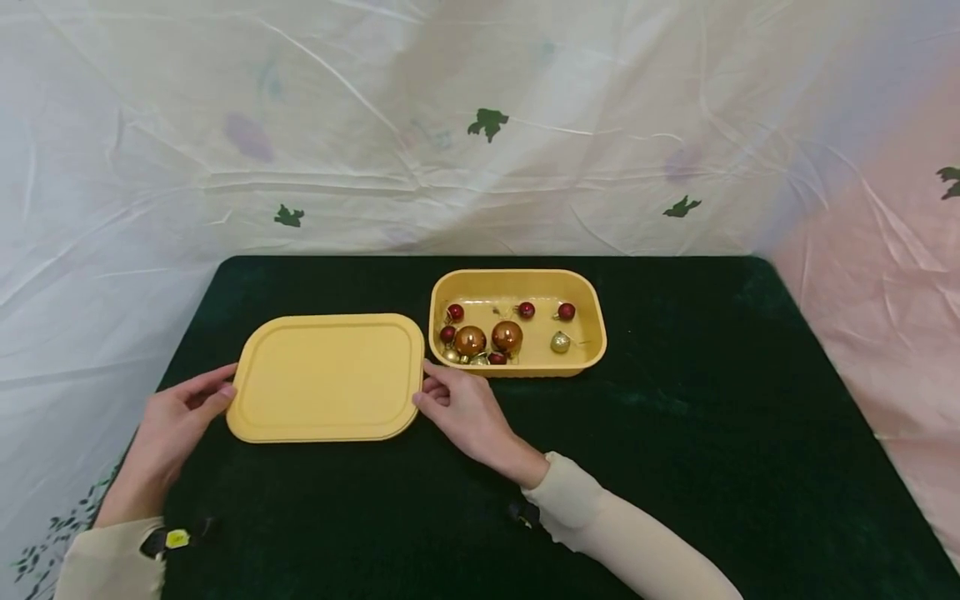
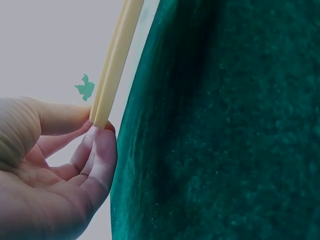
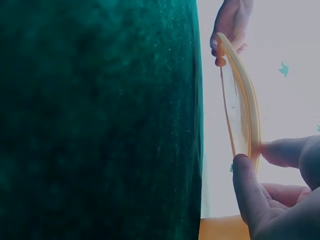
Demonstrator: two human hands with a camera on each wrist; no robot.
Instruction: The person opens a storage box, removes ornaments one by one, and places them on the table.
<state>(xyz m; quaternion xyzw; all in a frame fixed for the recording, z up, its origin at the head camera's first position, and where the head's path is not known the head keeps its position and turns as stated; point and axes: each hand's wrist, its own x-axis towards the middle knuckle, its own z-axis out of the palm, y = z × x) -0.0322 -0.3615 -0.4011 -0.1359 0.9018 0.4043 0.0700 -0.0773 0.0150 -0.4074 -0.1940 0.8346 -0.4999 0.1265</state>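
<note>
A yellow rectangular lid [image 1: 326, 379] with rounded corners is held flat between both hands, raised over the table as the wrist views show. The left hand [image 1: 174, 425] pinches its left edge, thumb on one face and fingers on the other. At the opposite edge, the right hand [image 1: 468, 417] pinches the lid the same way. Just beyond the right hand stands a yellow box [image 1: 517, 372] without a cover. Inside it lie two large copper-coloured baubles [image 1: 507, 337], several small red baubles [image 1: 566, 312] and a few small gold ones [image 1: 560, 342].
The table wears a dark green cloth [image 1: 675, 467]. Pale fabric with green leaf shapes [image 1: 487, 124] hangs behind it and along both sides. The box stands near the table's back edge, to the right of the lid.
</note>
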